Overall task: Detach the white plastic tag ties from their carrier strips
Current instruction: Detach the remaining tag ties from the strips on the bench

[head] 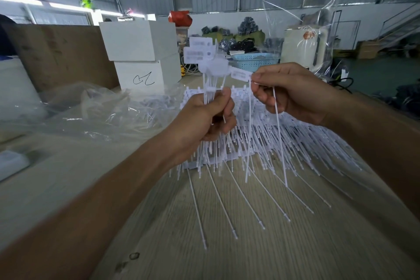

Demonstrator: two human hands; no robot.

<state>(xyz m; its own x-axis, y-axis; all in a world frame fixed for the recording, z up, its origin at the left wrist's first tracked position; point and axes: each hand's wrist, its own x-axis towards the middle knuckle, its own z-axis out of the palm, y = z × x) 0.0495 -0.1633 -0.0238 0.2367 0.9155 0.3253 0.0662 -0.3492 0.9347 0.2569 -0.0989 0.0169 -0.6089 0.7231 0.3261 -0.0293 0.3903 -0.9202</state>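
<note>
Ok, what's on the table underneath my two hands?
A heap of white tag ties still on their strips lies on the wooden table. Your left hand and right hand hide the heap's middle.

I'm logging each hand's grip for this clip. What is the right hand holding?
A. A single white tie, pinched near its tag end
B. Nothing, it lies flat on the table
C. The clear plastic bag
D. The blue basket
A: the right hand pinches one white tie just below its tag, with the strand hanging down, while the left hand grips a bundle of ties.
</note>
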